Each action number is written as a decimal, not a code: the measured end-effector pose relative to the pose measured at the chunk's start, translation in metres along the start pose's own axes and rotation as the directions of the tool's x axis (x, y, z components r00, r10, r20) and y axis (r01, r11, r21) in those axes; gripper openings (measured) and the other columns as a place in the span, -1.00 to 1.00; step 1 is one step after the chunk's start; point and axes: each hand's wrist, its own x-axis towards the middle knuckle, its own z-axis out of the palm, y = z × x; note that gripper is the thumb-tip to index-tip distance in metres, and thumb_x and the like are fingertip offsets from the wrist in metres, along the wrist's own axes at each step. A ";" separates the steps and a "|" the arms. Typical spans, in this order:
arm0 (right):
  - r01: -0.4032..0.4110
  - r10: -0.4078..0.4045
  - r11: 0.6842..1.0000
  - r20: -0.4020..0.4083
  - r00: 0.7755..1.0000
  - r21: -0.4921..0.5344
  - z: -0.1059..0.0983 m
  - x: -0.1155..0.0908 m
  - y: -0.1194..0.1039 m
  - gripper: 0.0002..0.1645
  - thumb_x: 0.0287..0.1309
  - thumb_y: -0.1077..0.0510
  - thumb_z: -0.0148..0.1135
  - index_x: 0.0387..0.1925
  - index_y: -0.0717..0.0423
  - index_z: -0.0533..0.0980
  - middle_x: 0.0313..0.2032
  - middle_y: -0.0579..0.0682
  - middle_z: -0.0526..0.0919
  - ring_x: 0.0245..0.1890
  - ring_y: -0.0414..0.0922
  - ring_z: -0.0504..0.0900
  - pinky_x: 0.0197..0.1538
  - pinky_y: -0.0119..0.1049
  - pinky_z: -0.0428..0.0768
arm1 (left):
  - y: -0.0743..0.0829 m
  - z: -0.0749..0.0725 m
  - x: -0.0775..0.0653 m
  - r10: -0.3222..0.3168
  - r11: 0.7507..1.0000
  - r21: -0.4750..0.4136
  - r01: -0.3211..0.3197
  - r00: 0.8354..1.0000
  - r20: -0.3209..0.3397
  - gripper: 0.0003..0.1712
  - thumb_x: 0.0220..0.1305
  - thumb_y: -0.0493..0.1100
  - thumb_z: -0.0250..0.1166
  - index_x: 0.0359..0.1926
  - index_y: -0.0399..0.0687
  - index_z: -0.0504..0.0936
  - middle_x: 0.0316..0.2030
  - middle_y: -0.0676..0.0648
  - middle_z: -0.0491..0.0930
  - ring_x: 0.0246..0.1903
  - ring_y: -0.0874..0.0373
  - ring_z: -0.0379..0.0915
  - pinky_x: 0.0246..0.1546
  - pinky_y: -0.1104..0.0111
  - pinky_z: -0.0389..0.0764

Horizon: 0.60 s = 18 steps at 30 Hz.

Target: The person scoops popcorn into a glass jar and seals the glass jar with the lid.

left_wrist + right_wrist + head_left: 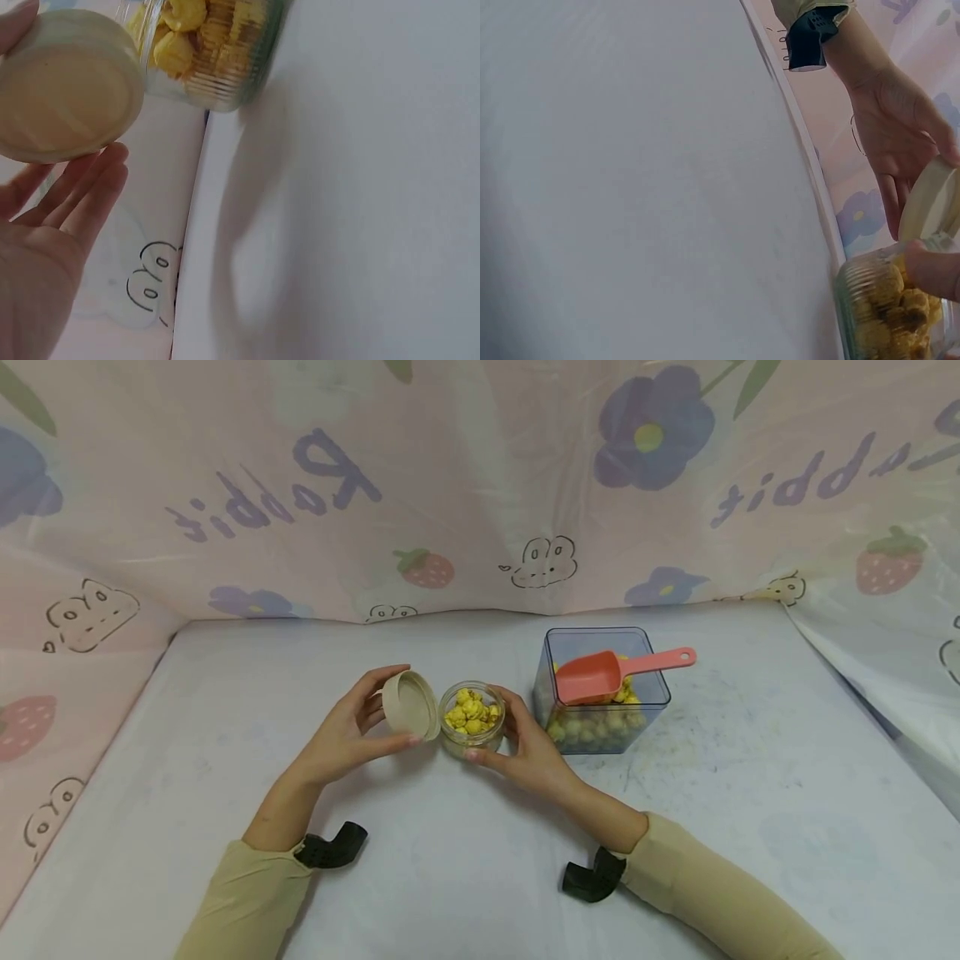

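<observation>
A cream-coloured round lid is pinched between the thumb and fingers of my left hand, tilted with its hollow inner side showing. Just right of it stands a ribbed glass jar with yellow popcorn inside, its mouth uncovered. My right hand grips the jar from the right, thumb in front and fingers behind. In the left wrist view the lid is beside the jar. The right wrist view has the right thumb against the jar's side.
Right of the jar is a clear square container holding more popcorn. A pink scoop lies across its top, handle jutting over the right rim. A white cover lies on the table, and a printed curtain hangs behind.
</observation>
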 end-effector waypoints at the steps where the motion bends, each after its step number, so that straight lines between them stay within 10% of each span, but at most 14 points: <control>1: 0.001 -0.001 1.000 0.002 1.000 0.001 0.000 0.000 0.000 0.04 0.00 0.21 0.45 0.42 0.05 0.06 0.35 0.17 0.28 0.36 0.08 0.29 0.41 -0.03 0.26 | 0.000 0.001 0.001 0.004 1.000 -0.008 -0.004 1.000 -0.003 -0.03 -0.04 -0.43 0.46 0.39 -0.08 0.20 0.23 -0.16 0.32 0.16 0.03 0.40 0.18 0.57 0.41; 18: 0.014 -0.014 1.000 0.008 1.000 0.015 0.000 0.000 0.001 0.04 0.01 0.23 0.44 0.42 0.06 0.04 0.35 0.16 0.28 0.36 0.07 0.28 0.41 -0.02 0.25 | 0.003 0.016 0.013 0.044 0.996 -0.077 -0.046 0.998 -0.037 -0.06 -0.06 -0.44 0.47 0.34 -0.12 0.22 0.26 -0.10 0.28 0.18 0.02 0.35 0.10 0.36 0.56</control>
